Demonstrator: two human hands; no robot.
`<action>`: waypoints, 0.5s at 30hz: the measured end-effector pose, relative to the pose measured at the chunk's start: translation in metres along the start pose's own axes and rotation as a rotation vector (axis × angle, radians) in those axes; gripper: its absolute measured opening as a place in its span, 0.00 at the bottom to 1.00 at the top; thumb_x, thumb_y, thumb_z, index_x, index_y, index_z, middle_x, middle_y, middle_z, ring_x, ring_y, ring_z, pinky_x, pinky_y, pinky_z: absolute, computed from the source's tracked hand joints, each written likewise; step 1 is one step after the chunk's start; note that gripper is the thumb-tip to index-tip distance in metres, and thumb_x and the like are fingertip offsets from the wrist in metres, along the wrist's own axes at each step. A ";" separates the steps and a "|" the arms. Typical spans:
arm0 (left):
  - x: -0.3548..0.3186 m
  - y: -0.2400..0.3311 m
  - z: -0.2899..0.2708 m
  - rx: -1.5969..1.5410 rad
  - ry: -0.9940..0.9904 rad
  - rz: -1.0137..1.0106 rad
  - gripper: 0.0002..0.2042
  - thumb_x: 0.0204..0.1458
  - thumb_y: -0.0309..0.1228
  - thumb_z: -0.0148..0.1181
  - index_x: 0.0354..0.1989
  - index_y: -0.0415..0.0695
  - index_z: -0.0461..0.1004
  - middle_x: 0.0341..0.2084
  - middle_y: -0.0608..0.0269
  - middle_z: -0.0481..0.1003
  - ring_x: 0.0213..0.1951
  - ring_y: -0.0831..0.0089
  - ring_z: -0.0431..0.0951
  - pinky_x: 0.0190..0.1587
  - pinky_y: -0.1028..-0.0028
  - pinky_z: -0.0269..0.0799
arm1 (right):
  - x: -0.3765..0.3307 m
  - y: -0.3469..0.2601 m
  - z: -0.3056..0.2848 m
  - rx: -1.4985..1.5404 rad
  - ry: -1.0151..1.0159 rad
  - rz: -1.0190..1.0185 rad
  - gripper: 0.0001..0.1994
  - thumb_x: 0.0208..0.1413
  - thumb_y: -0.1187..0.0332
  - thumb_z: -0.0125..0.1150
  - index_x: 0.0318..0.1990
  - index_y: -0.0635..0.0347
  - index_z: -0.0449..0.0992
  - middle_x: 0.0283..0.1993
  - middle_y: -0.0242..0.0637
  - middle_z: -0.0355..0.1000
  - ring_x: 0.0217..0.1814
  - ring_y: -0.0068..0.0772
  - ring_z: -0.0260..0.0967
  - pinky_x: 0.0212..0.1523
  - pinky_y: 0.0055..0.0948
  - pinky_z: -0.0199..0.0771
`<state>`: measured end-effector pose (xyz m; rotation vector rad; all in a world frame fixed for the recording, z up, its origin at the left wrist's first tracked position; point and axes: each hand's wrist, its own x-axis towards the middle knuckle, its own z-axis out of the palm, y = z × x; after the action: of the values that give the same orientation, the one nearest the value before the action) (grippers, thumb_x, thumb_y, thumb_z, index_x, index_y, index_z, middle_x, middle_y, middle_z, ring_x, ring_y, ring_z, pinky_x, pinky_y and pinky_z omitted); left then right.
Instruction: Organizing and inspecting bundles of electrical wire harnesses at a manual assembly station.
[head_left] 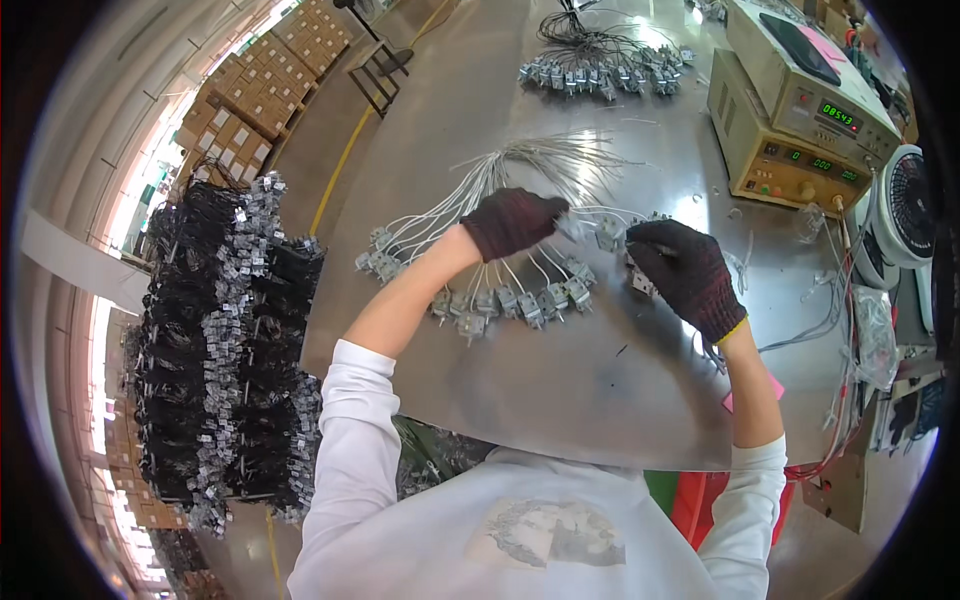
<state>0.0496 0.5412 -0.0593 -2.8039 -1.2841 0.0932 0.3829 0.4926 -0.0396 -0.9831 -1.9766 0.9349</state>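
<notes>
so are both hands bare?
No, the left hand and the right hand both wear dark knit gloves.

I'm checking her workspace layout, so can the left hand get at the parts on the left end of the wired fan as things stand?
Probably yes. The left hand rests on the white wires, and the left-end connectors lie on bare metal table beside its forearm, with nothing between.

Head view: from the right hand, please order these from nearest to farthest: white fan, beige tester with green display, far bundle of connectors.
1. Beige tester with green display, beyond the right hand.
2. White fan, at the right edge.
3. Far bundle of connectors, at the table's far end.
</notes>
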 end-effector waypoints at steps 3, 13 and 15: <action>-0.004 -0.006 0.003 -0.642 0.528 -0.297 0.10 0.64 0.36 0.63 0.48 0.43 0.77 0.29 0.48 0.84 0.31 0.50 0.87 0.38 0.52 0.83 | -0.009 0.002 0.011 0.085 -0.008 0.078 0.11 0.68 0.69 0.70 0.53 0.63 0.86 0.50 0.43 0.86 0.51 0.34 0.85 0.56 0.35 0.86; -0.017 -0.063 0.035 -1.840 0.629 -0.815 0.21 0.64 0.31 0.71 0.60 0.31 0.77 0.49 0.50 0.85 0.48 0.62 0.87 0.58 0.66 0.84 | -0.011 0.004 0.048 0.050 -0.101 0.091 0.14 0.68 0.66 0.71 0.56 0.60 0.84 0.50 0.44 0.86 0.54 0.35 0.85 0.57 0.36 0.84; -0.023 -0.045 0.032 -1.590 0.694 -0.781 0.28 0.63 0.31 0.72 0.67 0.31 0.71 0.53 0.50 0.84 0.52 0.62 0.86 0.61 0.68 0.81 | -0.008 0.005 0.050 0.005 -0.096 0.088 0.15 0.68 0.65 0.71 0.57 0.59 0.84 0.50 0.45 0.86 0.54 0.35 0.85 0.57 0.36 0.83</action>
<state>-0.0021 0.5541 -0.0869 -1.9403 -2.5967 -2.5364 0.3464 0.4736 -0.0697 -1.0464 -2.0226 1.0528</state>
